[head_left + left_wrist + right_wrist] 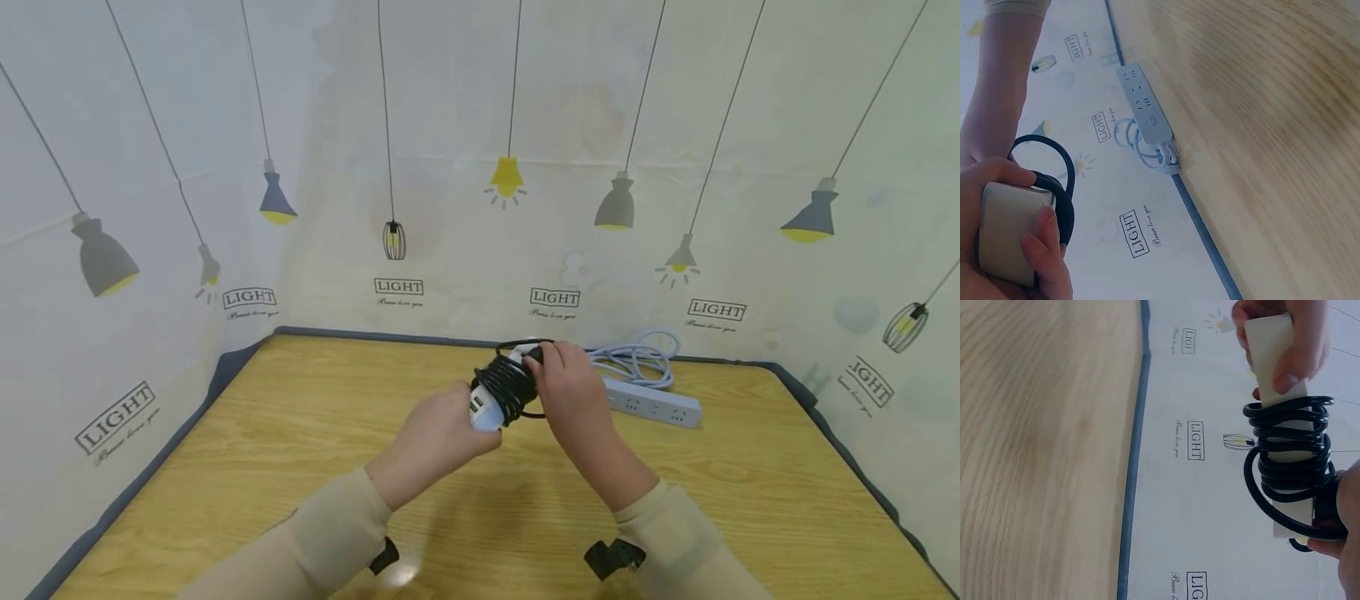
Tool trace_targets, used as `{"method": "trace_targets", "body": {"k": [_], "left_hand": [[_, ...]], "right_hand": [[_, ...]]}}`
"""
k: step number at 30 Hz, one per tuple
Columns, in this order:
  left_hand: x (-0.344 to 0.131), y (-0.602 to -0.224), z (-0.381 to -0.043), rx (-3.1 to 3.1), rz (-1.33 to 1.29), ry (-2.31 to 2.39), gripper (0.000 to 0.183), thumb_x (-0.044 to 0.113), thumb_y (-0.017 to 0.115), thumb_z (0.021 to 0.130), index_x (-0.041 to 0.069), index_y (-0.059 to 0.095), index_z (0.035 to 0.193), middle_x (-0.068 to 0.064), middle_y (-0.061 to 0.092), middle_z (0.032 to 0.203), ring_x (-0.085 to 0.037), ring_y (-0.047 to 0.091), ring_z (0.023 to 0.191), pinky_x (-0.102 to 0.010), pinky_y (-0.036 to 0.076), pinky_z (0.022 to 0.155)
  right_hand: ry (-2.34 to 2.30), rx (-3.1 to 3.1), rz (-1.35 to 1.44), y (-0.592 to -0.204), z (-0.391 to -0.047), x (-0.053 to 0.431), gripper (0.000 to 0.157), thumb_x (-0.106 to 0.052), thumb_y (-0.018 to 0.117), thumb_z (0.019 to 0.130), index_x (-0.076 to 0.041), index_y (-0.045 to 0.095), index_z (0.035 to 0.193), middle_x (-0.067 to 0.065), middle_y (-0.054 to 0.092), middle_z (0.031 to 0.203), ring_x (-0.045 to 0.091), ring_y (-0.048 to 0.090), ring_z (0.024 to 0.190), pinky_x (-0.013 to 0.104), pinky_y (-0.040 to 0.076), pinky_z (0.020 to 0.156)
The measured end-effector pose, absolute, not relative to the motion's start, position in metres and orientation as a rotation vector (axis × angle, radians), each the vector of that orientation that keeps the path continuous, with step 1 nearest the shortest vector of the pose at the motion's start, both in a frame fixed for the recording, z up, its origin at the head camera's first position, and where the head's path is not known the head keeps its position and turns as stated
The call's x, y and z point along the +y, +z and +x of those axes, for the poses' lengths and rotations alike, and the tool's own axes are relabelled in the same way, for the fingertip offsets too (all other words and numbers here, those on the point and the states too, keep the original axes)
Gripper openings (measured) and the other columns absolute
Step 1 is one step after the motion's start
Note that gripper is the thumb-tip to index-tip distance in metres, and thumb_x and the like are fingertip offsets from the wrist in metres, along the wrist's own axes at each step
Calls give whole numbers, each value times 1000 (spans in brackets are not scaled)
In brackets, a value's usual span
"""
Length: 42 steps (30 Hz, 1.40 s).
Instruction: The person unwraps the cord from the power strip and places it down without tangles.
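A white power strip (487, 412) is held up above the table, its black cord (507, 385) wound round its middle in several turns. My left hand (438, 429) grips the near end of the strip, its thumb (1288, 378) lying along the face in the right wrist view. At the far end, my right hand (573, 392) holds the thick black end of the cord, probably the plug, against the strip; the fingers partly hide it. One loose loop of the cord (1257, 494) stands out from the coil beside the right hand.
A second, pale power strip (652, 402) lies on the wooden table (300, 417) behind the right hand. Its light cord (637, 358) is heaped loosely at the back edge. A cloth (465, 250) printed with lamps rises round the back and sides.
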<state>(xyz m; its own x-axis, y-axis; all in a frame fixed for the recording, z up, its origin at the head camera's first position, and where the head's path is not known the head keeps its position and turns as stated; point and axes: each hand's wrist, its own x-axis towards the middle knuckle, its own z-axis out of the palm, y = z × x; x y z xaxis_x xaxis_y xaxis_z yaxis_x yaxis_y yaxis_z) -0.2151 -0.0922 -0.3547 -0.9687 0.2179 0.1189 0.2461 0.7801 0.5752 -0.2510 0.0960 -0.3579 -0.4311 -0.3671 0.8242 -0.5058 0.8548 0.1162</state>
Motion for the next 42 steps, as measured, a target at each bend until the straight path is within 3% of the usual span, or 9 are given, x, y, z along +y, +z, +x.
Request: {"method": "trace_targets", "body": {"k": [7, 17, 26, 42], "left_hand": [[-91, -354, -215, -2918, -383, -1013, 44, 26, 77, 70, 0, 56, 99, -3, 57, 74, -17, 54, 56, -31, 45, 46], [-95, -355, -214, -2866, -373, -1113, 40, 25, 76, 72, 2, 55, 96, -3, 57, 72, -16, 54, 54, -31, 45, 45], [-98, -355, -217, -2864, -336, -1095, 40, 26, 78, 72, 3, 56, 96, -3, 58, 72, -16, 54, 56, -30, 45, 46], [-97, -350, -213, -2825, -326, -1027, 38, 24, 78, 71, 3, 56, 94, -3, 56, 71, -16, 54, 55, -30, 45, 45]], "right_hand": [[234, -2093, 668, -355, -253, 99, 26, -16, 74, 88, 8, 66, 92, 14, 61, 78, 29, 61, 71, 39, 55, 63], [470, -2147, 664, -348, -252, 102, 25, -17, 76, 87, 5, 70, 96, 12, 64, 81, 27, 62, 73, 39, 54, 62], [756, -2405, 665, -336, -250, 109, 29, -17, 74, 88, 1, 69, 109, 9, 63, 94, 24, 60, 84, 40, 52, 73], [1084, -2405, 611, -339, -249, 105, 32, -11, 75, 86, 0, 64, 114, 11, 58, 105, 27, 58, 101, 45, 49, 91]]}}
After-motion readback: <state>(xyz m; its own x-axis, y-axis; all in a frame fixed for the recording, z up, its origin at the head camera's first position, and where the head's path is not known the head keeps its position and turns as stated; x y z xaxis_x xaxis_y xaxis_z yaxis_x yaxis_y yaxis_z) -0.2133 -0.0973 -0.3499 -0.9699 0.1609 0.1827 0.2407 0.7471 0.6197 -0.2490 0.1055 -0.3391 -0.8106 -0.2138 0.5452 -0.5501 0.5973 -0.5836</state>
